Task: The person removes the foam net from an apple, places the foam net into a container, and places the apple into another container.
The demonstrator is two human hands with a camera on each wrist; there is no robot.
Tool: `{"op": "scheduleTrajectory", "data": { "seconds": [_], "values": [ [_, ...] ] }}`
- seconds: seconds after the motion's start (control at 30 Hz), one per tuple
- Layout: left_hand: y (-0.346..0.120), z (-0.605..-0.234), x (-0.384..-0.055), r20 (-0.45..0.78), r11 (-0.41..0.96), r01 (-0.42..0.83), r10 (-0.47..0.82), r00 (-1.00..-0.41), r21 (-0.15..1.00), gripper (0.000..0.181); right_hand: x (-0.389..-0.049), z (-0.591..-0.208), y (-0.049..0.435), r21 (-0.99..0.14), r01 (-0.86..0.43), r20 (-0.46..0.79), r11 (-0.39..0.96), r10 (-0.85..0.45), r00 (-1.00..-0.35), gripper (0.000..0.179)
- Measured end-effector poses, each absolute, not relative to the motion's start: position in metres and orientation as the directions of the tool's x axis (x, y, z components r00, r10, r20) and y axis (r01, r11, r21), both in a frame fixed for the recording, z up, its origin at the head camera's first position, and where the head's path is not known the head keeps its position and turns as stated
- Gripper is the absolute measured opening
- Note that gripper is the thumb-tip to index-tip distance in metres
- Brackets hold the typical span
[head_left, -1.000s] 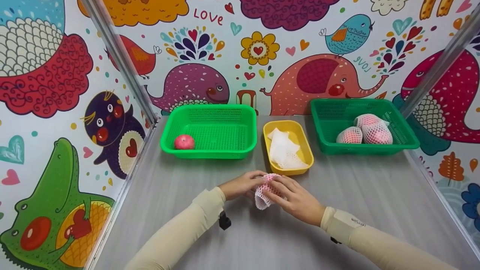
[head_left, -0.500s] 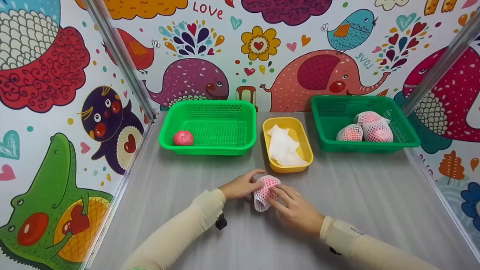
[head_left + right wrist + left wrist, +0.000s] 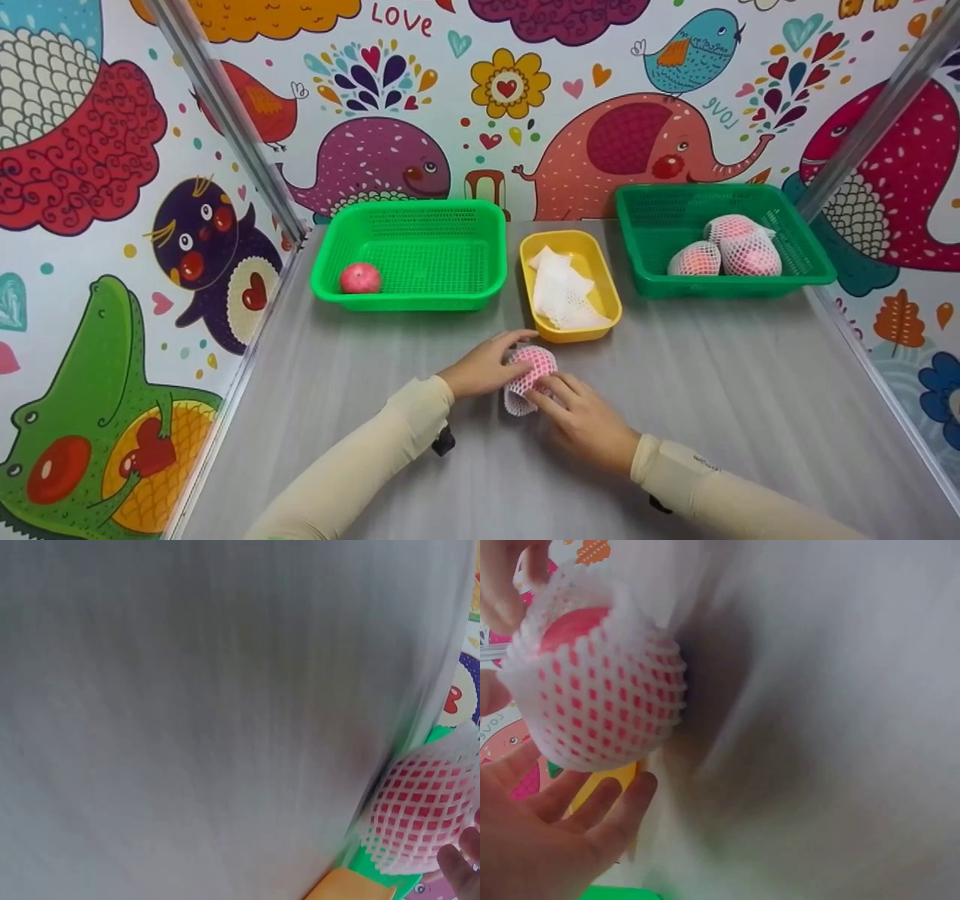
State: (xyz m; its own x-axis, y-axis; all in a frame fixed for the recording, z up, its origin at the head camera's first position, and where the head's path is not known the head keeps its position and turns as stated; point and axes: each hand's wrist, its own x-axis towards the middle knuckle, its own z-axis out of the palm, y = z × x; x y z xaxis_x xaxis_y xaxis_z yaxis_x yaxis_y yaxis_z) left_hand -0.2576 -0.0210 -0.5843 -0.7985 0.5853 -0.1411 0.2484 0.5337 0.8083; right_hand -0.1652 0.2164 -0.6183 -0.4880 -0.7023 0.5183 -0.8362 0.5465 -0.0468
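The head camera looked forward and down from above and behind the left hand [image 3: 484, 366] and the right hand [image 3: 592, 420], far enough off to show the cartoon-printed wall [image 3: 506, 150] beyond them. Both wrist cameras looked from close by, their pictures turned sideways; the left one faced the foam-netted fruit [image 3: 604, 701] at its fingers, the right one mostly the grey tabletop [image 3: 187, 712]. All three views shared that fruit and the yellow tray [image 3: 529, 292] beyond the hands.

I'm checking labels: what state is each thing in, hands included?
Held fruit: in net, one end open.
Left hand: curled round it.
Right hand: fingers touching net, grip unclear.
Loose fruit: bare.
Light green basket: upright, holding it.
Spare nets: flattened.
Yellow tray: upright, holding them.
Other fruits: netted.
Dark green basket: upright, holding them.
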Motion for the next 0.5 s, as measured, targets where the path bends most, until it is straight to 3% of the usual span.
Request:
{"op": "scheduleTrajectory", "data": {
  "seconds": [0.27, 0.5],
  "values": [
    [-0.027, -0.590, -0.253, -0.109, 0.530, 0.286, 0.594, -0.797, 0.798, 0.054, -0.173, -0.610, 0.222, -0.166, -0.780, 0.449, 0.603, -0.658, -0.604, 0.051],
    [-0.032, -0.595, -0.248, -0.081, 0.502, 0.281, 0.584, -0.807, 0.818, 0.046, -0.177, -0.598, 0.220, -0.358, -0.616, 0.361, 0.702, -0.505, -0.784, 0.025]
  ]
}}
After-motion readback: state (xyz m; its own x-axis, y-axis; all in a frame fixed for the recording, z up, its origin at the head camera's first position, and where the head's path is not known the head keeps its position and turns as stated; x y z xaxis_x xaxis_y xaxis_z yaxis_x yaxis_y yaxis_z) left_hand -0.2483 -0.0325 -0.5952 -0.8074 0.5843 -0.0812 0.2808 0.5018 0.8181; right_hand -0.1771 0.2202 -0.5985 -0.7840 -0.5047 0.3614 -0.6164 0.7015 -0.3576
